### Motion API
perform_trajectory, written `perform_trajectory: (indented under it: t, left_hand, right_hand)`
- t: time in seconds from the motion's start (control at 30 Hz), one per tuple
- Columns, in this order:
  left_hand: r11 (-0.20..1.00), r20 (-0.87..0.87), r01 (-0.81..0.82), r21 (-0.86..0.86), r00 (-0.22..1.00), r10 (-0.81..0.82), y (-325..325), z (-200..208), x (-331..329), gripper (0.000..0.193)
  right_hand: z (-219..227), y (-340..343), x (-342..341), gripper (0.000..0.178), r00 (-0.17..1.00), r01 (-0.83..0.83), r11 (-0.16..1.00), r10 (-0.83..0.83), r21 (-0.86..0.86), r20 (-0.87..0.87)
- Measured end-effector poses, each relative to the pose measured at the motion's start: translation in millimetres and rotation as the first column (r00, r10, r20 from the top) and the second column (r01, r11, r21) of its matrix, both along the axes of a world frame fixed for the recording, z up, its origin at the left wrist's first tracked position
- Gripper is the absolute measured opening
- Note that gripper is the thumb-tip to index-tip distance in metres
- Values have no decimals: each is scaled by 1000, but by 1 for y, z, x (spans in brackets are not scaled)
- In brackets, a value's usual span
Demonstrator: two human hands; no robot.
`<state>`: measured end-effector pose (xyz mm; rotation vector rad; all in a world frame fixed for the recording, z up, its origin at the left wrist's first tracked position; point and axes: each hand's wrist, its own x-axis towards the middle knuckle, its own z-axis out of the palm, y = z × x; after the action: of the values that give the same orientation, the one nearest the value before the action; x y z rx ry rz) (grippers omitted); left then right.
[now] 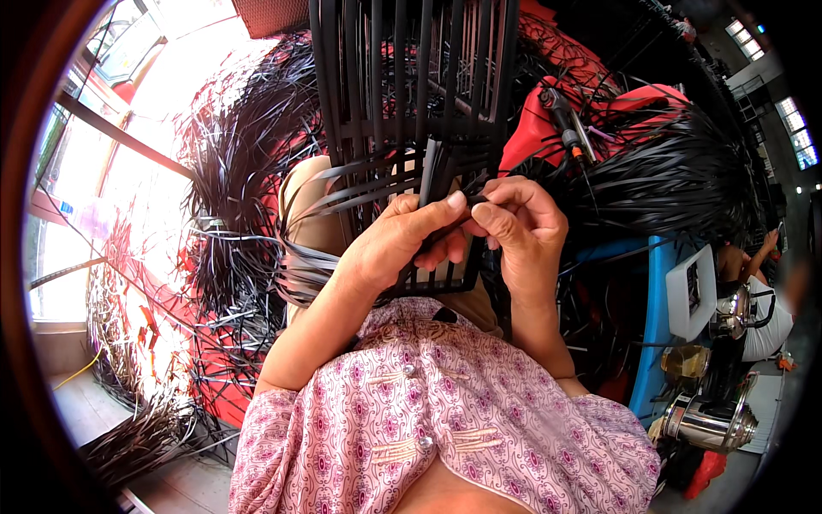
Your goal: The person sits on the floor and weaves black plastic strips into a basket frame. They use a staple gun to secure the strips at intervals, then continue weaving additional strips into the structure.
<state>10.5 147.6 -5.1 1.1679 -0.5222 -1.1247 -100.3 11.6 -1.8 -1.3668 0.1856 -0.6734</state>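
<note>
Both of my hands meet over a black frame with long parallel black strips, which stands in front of me. My left hand is closed on flat black strips, with the thumb pressed on top. Loose ends of these strips curve out to the left, past my knee. My right hand pinches a dark strip end between thumb and fingers, close to the left thumb. A few short upright strips rise just beyond my fingers. The part between the fingertips is mostly hidden.
Heaps of loose black strips lie on red cloth at left. Another bundle rests at right by a red seat holding a power tool. A blue table edge, steel pot and kettle stand at right. Another person sits farther right.
</note>
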Motion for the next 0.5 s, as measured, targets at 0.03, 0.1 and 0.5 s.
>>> perform_trajectory:
  t: [0.03,0.1,0.5]
  left_hand:
    - [1000,-33,0,-15,999,-1,0,1,0,43]
    - [1000,-76,0,-31,997,-3,0,1,0,40]
    - [998,-37,-61,-19,997,61,1,-5,-1,37]
  right_hand:
    - [-3,-1,0,14,999,-8,999,9,-31,51]
    - [-7,-2,0,14,994,-9,994,20,-109,105]
    - [-4,3,-1,20,990,-74,988,89,-139,106]
